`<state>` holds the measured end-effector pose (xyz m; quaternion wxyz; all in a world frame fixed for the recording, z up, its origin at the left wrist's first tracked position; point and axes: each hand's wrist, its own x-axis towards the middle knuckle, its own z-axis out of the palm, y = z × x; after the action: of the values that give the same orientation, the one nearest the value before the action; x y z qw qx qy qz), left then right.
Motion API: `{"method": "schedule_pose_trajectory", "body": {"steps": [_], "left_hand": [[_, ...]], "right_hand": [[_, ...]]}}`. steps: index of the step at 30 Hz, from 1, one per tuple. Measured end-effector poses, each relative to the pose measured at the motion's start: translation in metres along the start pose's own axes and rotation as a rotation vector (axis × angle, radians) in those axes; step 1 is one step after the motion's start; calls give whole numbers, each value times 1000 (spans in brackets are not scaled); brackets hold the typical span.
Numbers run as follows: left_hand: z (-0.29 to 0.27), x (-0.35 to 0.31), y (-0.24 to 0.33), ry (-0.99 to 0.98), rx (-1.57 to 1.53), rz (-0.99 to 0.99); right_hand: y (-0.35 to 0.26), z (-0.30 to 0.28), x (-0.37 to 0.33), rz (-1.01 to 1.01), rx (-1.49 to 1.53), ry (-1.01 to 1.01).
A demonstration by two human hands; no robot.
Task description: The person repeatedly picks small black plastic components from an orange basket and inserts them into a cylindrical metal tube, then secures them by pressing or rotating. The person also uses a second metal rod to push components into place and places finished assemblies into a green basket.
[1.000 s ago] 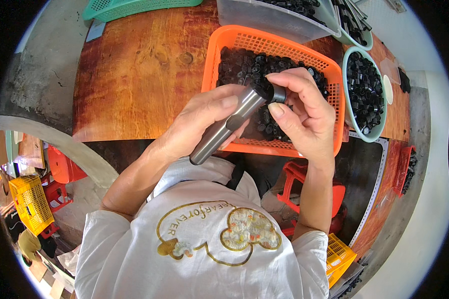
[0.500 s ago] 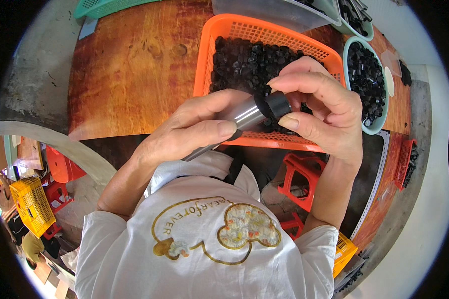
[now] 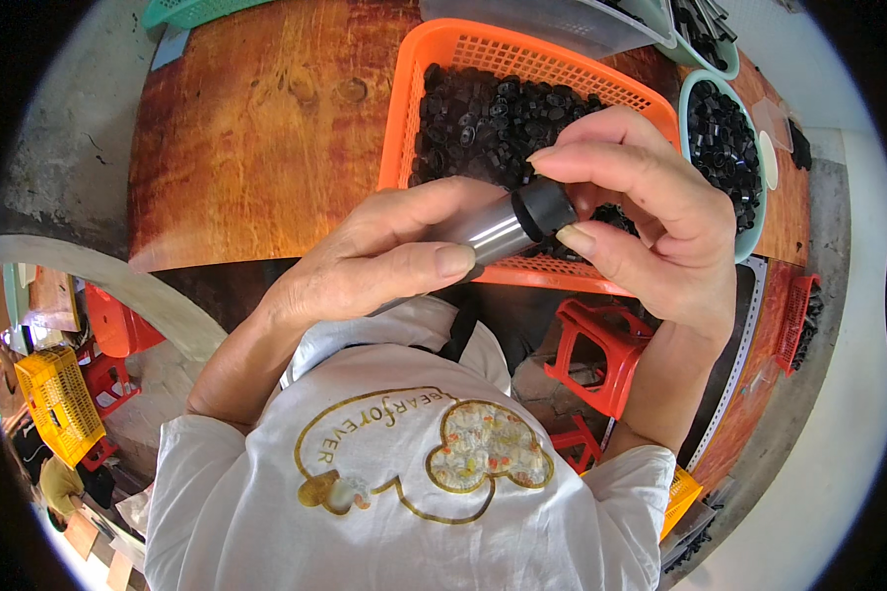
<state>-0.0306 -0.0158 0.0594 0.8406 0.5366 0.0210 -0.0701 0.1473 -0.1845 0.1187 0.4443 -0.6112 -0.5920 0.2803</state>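
Observation:
A shiny grey metal tube (image 3: 498, 234) lies slanted in my left hand (image 3: 389, 241), whose thumb and fingers close around it. Its upper right end carries a black cap (image 3: 545, 207). At that cap is my right hand (image 3: 650, 212), with the thumb and index fingertips on opposite sides of it and the other fingers curled. Part of the tube is hidden behind my left thumb and palm. Beneath both hands stands an orange basket (image 3: 392, 118) holding many small black caps (image 3: 503, 108).
A pale green bowl (image 3: 687, 98) of black parts stands to the right of the basket. Behind are a clear plastic bin (image 3: 552, 25) and another green container (image 3: 721, 64). The wooden table (image 3: 256, 138) spreads left; red stools (image 3: 596, 360) stand below its edge.
The black cap sits closer against the dark band on the tube than before. My right hand has shifted slightly right, and its fingers remain around the cap.

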Motion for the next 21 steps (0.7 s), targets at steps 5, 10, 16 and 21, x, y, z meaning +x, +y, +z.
{"method": "schedule_pose_trajectory", "body": {"steps": [5,10,16,21], "left_hand": [[1,1,-3,0,21,50],[3,0,-7,8,34,79],[1,2,-8,-29,55,125],[2,3,-7,-43,54,179]], "right_hand": [[-7,-5,4,-41,-88,-23],[-11,-10,9,-82,-186,-63],[-15,-9,12,-56,-200,-95],[-20,-7,15,-36,-216,-107]]}}
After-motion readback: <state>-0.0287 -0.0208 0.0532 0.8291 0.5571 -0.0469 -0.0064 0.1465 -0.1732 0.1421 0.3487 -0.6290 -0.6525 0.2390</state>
